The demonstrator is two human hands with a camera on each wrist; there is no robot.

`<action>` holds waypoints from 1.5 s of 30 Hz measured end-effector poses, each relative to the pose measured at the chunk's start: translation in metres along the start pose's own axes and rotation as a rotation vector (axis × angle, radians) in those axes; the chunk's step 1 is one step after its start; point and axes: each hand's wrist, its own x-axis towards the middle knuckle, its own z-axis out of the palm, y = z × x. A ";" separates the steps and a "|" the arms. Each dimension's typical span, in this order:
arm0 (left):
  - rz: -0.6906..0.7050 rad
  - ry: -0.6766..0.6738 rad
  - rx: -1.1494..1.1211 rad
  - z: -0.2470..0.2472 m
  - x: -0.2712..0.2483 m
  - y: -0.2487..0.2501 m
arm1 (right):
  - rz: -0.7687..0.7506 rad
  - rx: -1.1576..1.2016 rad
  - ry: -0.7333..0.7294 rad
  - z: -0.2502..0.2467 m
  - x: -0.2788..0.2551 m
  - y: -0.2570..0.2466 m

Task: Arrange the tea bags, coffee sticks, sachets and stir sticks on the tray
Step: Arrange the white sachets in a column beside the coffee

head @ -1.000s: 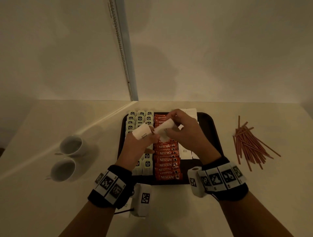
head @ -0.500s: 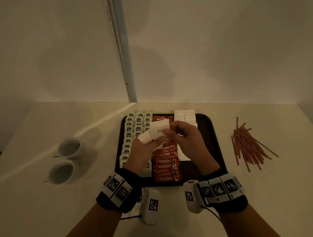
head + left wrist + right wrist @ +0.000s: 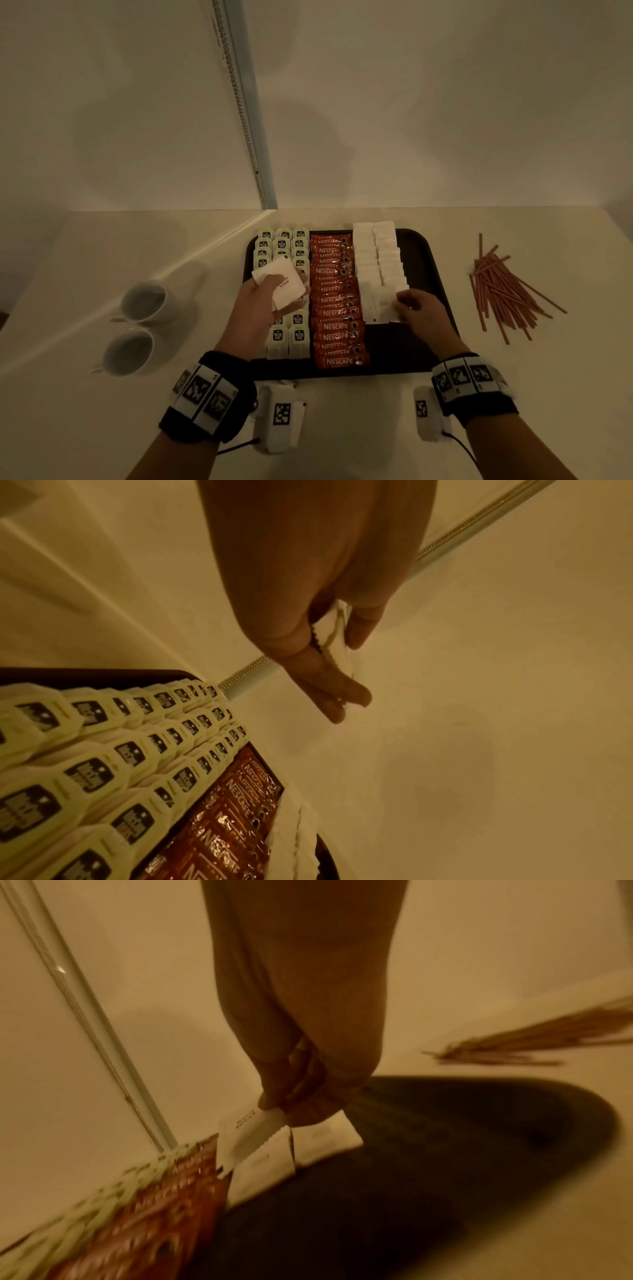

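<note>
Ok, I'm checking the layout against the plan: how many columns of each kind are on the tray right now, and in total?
Tea bags: 3 columns
Coffee sticks: 1 column
White sachets: 2 columns
Stir sticks: 0, all loose on the table
Total: 6 columns on the tray

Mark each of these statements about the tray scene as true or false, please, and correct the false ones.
1. The stir sticks lie on the tray. False: they lie on the table, right of it.
2. The left hand holds white sachets. True.
3. The coffee sticks lie between the tea bags and the sachet rows. True.
4. The right hand is empty. False: it pinches a sachet.
5. Three cups stand left of the tray. False: two cups.
</note>
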 end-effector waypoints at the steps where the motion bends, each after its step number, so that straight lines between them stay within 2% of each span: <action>1: 0.010 0.010 0.005 -0.002 -0.001 0.000 | 0.033 -0.011 -0.006 0.004 0.000 0.007; 5: 0.012 0.030 0.004 -0.004 -0.002 -0.001 | 0.114 0.017 -0.002 0.018 -0.002 0.021; 12: -0.034 0.057 -0.066 -0.005 -0.003 -0.001 | 0.114 -0.012 0.077 0.028 0.001 0.019; 17: -0.013 0.071 -0.011 -0.001 -0.004 -0.002 | 0.070 -0.115 0.130 0.032 -0.002 0.015; 20: 0.020 0.029 0.078 0.000 -0.005 -0.003 | -0.055 -0.120 0.156 0.031 -0.006 0.000; 22: 0.049 0.012 0.134 0.002 -0.004 -0.002 | -0.209 0.011 0.110 0.029 -0.012 -0.029; 24: 0.085 0.004 0.184 0.007 -0.003 -0.001 | -0.332 0.187 -0.069 0.025 -0.025 -0.068; 26: 0.113 0.005 0.209 0.012 -0.001 0.000 | -0.397 0.237 -0.266 0.026 -0.036 -0.100; 27: 0.117 0.001 0.210 0.015 0.000 0.000 | -0.421 0.234 -0.317 0.028 -0.040 -0.109; 31: 0.091 -0.027 0.231 0.020 0.000 -0.002 | -0.487 0.291 -0.268 0.027 -0.042 -0.124; 36: 0.124 -0.105 0.360 0.020 -0.002 -0.002 | -0.609 0.063 -0.192 0.008 -0.046 -0.143; 39: 0.136 -0.143 0.402 0.024 -0.002 -0.002 | -0.674 0.022 -0.186 0.004 -0.049 -0.147; 41: 0.147 -0.123 0.376 0.026 -0.002 -0.003 | -0.666 0.082 -0.176 0.004 -0.048 -0.144; 45: 0.144 -0.050 0.283 0.026 0.000 -0.007 | -0.514 0.241 -0.191 0.009 -0.047 -0.127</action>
